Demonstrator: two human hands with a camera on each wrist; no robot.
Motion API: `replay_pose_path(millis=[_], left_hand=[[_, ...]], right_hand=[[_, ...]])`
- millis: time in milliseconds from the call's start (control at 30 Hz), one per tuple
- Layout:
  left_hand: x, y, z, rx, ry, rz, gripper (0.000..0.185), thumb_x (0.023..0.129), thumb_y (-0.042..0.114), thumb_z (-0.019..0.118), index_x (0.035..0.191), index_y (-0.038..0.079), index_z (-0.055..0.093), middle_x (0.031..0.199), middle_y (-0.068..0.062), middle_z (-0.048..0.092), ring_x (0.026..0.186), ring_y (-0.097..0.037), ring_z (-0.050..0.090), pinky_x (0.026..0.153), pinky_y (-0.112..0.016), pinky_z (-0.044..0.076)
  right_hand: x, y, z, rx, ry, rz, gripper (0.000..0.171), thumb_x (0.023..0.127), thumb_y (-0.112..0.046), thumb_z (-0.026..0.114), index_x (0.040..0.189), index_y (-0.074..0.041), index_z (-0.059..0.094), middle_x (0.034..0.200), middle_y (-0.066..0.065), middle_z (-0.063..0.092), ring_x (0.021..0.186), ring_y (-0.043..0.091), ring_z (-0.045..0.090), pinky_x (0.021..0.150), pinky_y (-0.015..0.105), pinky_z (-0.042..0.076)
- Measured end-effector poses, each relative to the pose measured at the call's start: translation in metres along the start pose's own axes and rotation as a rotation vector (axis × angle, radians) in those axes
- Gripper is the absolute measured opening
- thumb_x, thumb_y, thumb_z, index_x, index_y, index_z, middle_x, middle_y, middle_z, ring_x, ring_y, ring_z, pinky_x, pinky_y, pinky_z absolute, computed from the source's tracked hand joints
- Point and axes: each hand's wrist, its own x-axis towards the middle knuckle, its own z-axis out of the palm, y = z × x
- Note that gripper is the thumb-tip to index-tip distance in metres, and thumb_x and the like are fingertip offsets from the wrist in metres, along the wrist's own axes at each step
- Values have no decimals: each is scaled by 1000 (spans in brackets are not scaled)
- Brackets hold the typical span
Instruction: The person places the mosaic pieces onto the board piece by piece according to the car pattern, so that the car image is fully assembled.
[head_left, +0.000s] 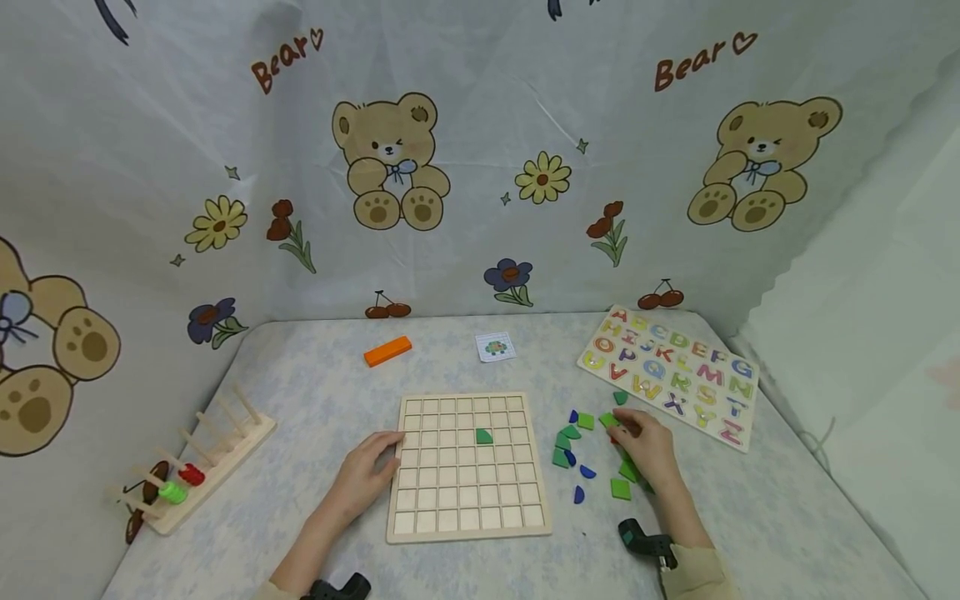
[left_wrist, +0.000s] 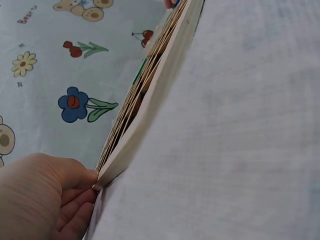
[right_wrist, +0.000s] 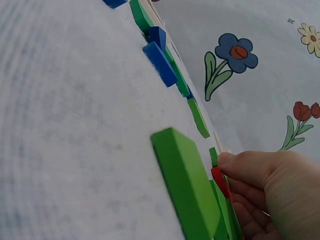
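At the lower centre of the head view we see a pale wooden grid board [head_left: 468,500] lying flat on the cloth-covered table [head_left: 315,392], its square cells shallow and unpainted; a single green piece [head_left: 483,436] sits in one cell right of the board's middle. The left hand [head_left: 363,475] rests at the board's left edge, fingertips on the rim; in the left wrist view its fingers [left_wrist: 75,197] press, slightly bent, against the thin edge of the board [left_wrist: 145,120], which runs up to the top of that frame. To the right of the board lies a loose scatter of flat green tiles [head_left: 620,488] and blue tiles [head_left: 587,472], some square, some with one rounded side. The right hand [head_left: 648,450] lies over this scatter with fingers curled; in the right wrist view its fingertips [right_wrist: 235,165] pinch a small red piece [right_wrist: 220,181] among thick, matte green tiles [right_wrist: 187,185] and blue tiles [right_wrist: 159,62]. Bare cloth stays open below the board, and above it as far as an orange block [head_left: 387,351] and a small card [head_left: 496,347]. An alphabet puzzle [head_left: 675,375] with coloured letters lies in the upper right, near the table's right edge. A wooden peg rack [head_left: 198,467] stands at the lower left edge.
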Motion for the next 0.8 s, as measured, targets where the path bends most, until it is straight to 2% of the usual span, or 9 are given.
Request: replay_pose_path(millis=[233, 433, 600, 800], left_hand=[[0, -1, 1, -3, 13, 22, 40, 87, 4, 67, 125, 3, 60, 124, -8, 57, 117, -28, 53, 93, -47, 44], [0, -1, 0, 3, -2, -6, 39, 88, 6, 66, 126, 5, 60, 125, -6, 57, 118, -26, 52, 95, -45, 43], [0, -1, 0, 3, 11, 9, 39, 87, 6, 67, 126, 4, 60, 124, -6, 57, 117, -26, 52, 95, -46, 44], [0, -1, 0, -2, 2, -2, 39, 88, 7, 67, 126, 5, 60, 125, -6, 57, 118, -26, 52, 95, -46, 43]], right_hand=[[1, 1, 1, -5, -4, -22, 32, 88, -9, 67, 118, 1, 63, 112, 17, 62, 98, 29, 59, 83, 44, 50], [0, 1, 2, -11, -11, -49, 35, 86, -12, 69, 118, 0, 64, 108, 15, 63, 94, 27, 59, 79, 41, 50], [0, 1, 1, -25, -5, -86, 35, 85, -10, 69, 118, 2, 63, 108, 17, 63, 96, 30, 58, 80, 44, 50], [-1, 2, -1, -45, -22, -71, 41, 86, -15, 69, 121, 4, 59, 114, 21, 59, 104, 35, 55, 86, 50, 46]])
